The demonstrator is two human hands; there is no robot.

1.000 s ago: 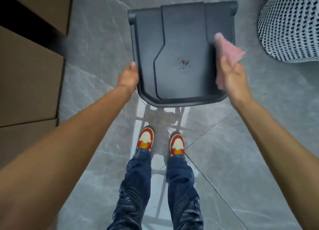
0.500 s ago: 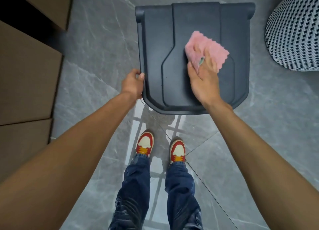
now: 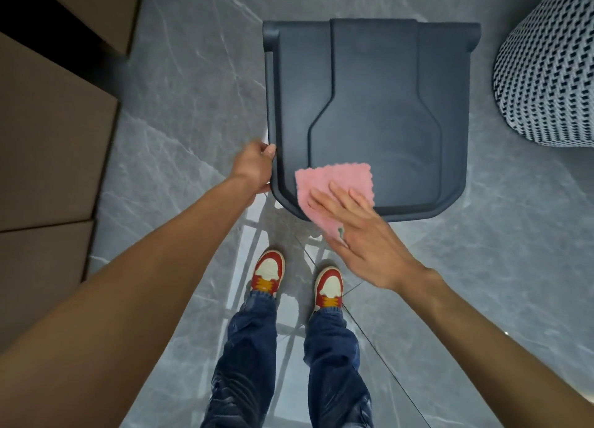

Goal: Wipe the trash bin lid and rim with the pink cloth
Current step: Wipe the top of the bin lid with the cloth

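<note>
A dark grey trash bin lid (image 3: 373,99) lies closed, seen from above on the floor in front of me. The pink cloth (image 3: 328,183) lies spread over the lid's near left corner and hangs past the front rim. My right hand (image 3: 363,238) presses flat on the cloth with fingers spread, pinning its near part. My left hand (image 3: 255,165) grips the lid's left rim near the front corner. The lid surface looks free of marks.
Grey marble-look floor tiles (image 3: 193,83) surround the bin. Brown cabinet fronts (image 3: 48,131) run along the left. A black-and-white woven pouf (image 3: 549,77) stands close to the bin's right side. My two feet in red-and-white shoes (image 3: 266,271) stand just before the bin.
My right hand has swept the cloth from the lid's right edge across the centre down to the near left corner. The dark smudge at the centre is gone. My left hand stayed on the left rim.
</note>
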